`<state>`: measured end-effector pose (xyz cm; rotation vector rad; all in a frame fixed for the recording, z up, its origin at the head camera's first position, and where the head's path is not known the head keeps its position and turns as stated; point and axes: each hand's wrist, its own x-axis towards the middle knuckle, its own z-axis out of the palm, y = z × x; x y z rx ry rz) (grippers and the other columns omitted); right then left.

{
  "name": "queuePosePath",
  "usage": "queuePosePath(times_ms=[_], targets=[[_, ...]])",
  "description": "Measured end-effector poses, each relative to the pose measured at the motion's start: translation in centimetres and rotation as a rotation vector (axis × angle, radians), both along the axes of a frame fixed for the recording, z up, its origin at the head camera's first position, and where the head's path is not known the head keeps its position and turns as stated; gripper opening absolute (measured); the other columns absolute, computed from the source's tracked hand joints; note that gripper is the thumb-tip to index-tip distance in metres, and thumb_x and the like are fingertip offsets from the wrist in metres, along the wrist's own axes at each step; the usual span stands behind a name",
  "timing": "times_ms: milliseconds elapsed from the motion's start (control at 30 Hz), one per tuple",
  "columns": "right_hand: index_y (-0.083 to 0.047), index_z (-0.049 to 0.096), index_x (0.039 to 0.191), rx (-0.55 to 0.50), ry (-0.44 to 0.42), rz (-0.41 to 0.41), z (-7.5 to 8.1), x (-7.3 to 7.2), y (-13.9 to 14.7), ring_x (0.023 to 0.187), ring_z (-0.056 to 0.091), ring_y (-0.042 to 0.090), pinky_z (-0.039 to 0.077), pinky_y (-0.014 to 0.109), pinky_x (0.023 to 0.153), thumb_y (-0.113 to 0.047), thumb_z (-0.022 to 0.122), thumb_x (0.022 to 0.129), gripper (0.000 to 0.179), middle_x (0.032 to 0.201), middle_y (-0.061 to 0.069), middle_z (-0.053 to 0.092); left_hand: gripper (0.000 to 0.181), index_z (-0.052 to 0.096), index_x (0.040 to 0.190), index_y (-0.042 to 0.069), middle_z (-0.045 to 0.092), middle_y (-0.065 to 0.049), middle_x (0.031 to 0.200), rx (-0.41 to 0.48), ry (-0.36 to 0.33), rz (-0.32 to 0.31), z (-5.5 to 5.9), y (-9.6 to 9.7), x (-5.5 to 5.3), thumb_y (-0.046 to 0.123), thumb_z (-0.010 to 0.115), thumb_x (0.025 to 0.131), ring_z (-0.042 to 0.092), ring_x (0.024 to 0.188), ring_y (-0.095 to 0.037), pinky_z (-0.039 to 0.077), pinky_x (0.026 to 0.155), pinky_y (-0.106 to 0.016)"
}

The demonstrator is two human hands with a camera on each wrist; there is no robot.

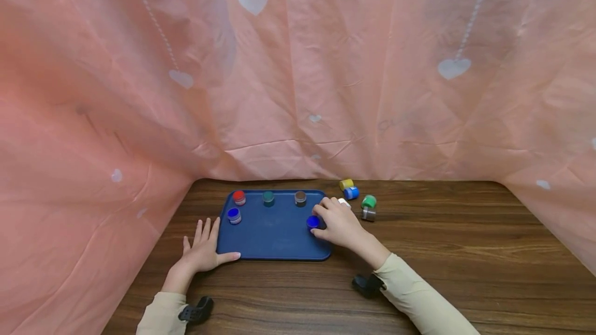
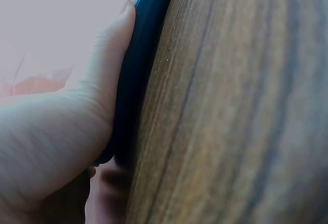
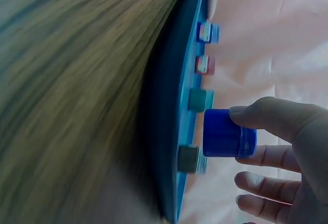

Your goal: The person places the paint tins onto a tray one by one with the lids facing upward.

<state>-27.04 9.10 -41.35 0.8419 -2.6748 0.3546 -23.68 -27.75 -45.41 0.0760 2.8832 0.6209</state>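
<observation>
Between its thumb and fingers, my right hand (image 1: 342, 226) pinches a small dark blue paint jar (image 1: 313, 222) over the right side of a blue tray (image 1: 274, 239). In the right wrist view that blue jar (image 3: 221, 133) appears above the tray floor. My left hand (image 1: 201, 255) rests at the tray's front left corner, fingers spread along the left side and thumb on the front rim. On the tray stand a red jar (image 1: 239, 198), a teal jar (image 1: 268, 199) and a brown jar (image 1: 300, 199) along the back, with another blue jar (image 1: 234, 216) at left.
Right of the tray, on the wooden table (image 1: 447, 252), lie a yellow jar (image 1: 346, 184), a bright blue jar (image 1: 351, 193), a green jar (image 1: 369, 201) and a dark grey jar (image 1: 368, 214). A white jar (image 1: 344, 202) is partly hidden by my right hand. Pink curtain (image 1: 298, 92) surrounds the table.
</observation>
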Motion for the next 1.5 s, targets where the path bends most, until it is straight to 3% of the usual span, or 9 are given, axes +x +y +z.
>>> queuePosePath(times_ms=[233, 700, 1167, 1500], targets=[[-0.016, 0.068, 0.097, 0.035, 0.010, 0.025, 0.2, -0.2, -2.1, 0.085, 0.053, 0.019, 0.042, 0.032, 0.064, -0.041, 0.079, 0.077, 0.034, 0.092, 0.001, 0.057, 0.133, 0.003, 0.156, 0.003, -0.003, -0.030, 0.161, -0.004, 0.014, 0.004, -0.6, -0.1, -0.3, 0.083, 0.062, 0.068, -0.015, 0.148, -0.047, -0.015, 0.103, -0.078], [-0.018, 0.069, 0.100, 0.055, -0.039, 0.052, 0.3, -1.2, -5.8, 0.089, 0.053, 0.018, 0.040, 0.030, 0.068, -0.039, 0.079, 0.080, 0.031, 0.094, -0.001, 0.056, 0.127, 0.003, 0.157, 0.003, -0.002, -0.032, 0.160, -0.036, -0.018, 0.004, 0.0, 0.2, 0.2, 0.076, 0.064, 0.073, -0.012, 0.147, -0.050, -0.006, 0.104, -0.079], [-0.022, 0.071, 0.110, 0.157, -0.063, 0.036, 0.4, -2.5, -9.1, 0.098, 0.055, 0.020, 0.045, 0.033, 0.074, -0.044, 0.076, 0.082, 0.035, 0.105, 0.002, 0.061, 0.132, 0.001, 0.156, 0.003, -0.003, -0.032, 0.160, -0.008, -0.009, -0.004, 0.1, -0.1, 0.0, 0.082, 0.061, 0.069, -0.016, 0.147, -0.048, -0.013, 0.104, -0.078], [-0.024, 0.070, 0.112, 0.225, -0.102, 0.009, 0.0, -2.9, -11.0, 0.095, 0.053, 0.018, 0.042, 0.030, 0.072, -0.046, 0.074, 0.084, 0.036, 0.106, 0.001, 0.060, 0.135, 0.003, 0.157, 0.003, -0.002, -0.032, 0.160, 0.005, 0.012, -0.002, -0.2, 0.0, 0.0, 0.086, 0.059, 0.066, -0.014, 0.147, -0.048, -0.014, 0.103, -0.079]])
